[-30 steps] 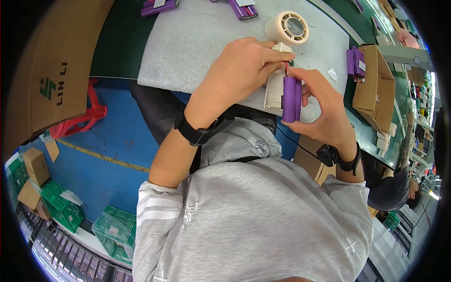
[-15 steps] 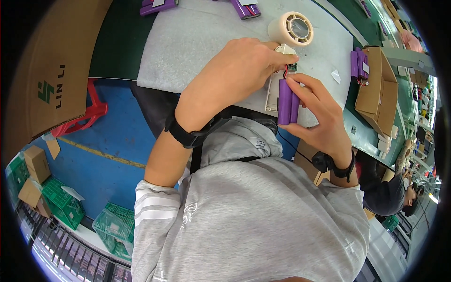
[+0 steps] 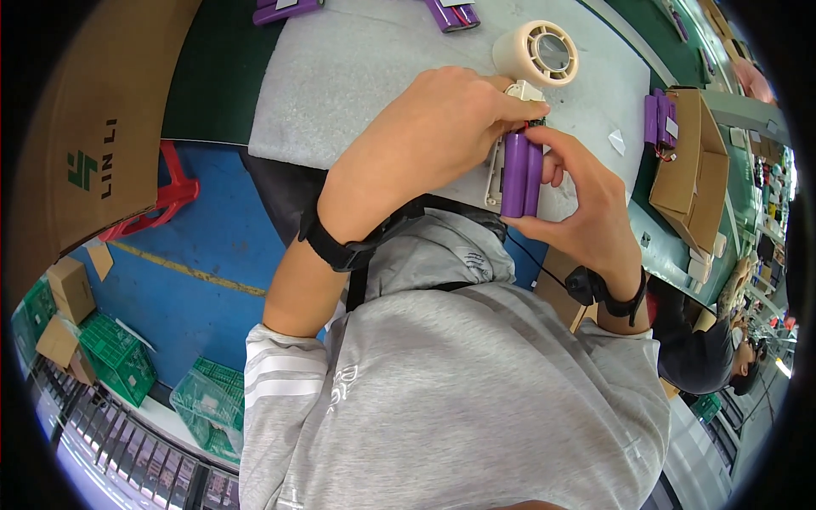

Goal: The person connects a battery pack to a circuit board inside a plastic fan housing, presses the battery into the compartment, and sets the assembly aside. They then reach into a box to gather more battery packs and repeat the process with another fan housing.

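Between thumb and fingers, my right hand point(image 3: 595, 200) grips a purple two-cell battery pack point(image 3: 513, 177) by its two ends. The pack lies over a cream plastic housing point(image 3: 494, 183), whose left edge shows beside it. My left hand point(image 3: 455, 115) is closed on the far end of this housing, around a cream end piece point(image 3: 525, 90); its fingertips are partly hidden. A bit of green circuit board and a red wire show between the two hands. Just beyond them stands a cream round part point(image 3: 537, 53) with a spoked opening.
A pale foam mat point(image 3: 340, 76) covers the table. More purple battery packs point(image 3: 452, 14) lie at its far edge, and others point(image 3: 659, 119) by an open cardboard box point(image 3: 693, 157) on the right. A large carton point(image 3: 110, 102) stands left, near a red stool point(image 3: 174, 187). Another person sits far right.
My right hand has pushed the battery pack away from me, closer to the circuit board and over the housing. Less of the red and black wires shows. My left hand stays in place.
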`<state>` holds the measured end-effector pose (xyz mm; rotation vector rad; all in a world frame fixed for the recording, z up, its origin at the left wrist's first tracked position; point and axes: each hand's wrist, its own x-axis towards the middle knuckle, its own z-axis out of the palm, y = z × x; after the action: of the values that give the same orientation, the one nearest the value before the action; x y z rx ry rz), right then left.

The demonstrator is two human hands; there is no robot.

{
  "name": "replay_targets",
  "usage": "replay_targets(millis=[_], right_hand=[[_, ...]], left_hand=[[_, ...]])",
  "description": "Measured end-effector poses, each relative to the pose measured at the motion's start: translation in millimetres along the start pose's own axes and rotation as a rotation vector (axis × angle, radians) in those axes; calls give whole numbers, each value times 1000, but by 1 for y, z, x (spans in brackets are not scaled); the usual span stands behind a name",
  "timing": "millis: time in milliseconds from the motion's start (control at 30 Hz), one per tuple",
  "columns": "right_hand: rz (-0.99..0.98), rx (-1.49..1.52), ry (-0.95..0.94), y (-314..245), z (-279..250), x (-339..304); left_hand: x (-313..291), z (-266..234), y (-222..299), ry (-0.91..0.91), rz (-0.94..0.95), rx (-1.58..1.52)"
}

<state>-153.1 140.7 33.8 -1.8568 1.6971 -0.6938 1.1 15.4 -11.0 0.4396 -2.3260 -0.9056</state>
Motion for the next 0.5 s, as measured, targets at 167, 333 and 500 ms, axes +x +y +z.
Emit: replay_targets(millis=[167, 333, 500], right_hand=[[-55, -71, 93, -3, 6, -7], [-77, -139, 118, 0, 6, -12], [-88, -183, 124, 3, 9, -13]], left_hand=[[0, -3, -2, -51, -21, 8], [3, 0, -3, -23, -19, -40], [4, -4, -3, -64, -50, -31]])
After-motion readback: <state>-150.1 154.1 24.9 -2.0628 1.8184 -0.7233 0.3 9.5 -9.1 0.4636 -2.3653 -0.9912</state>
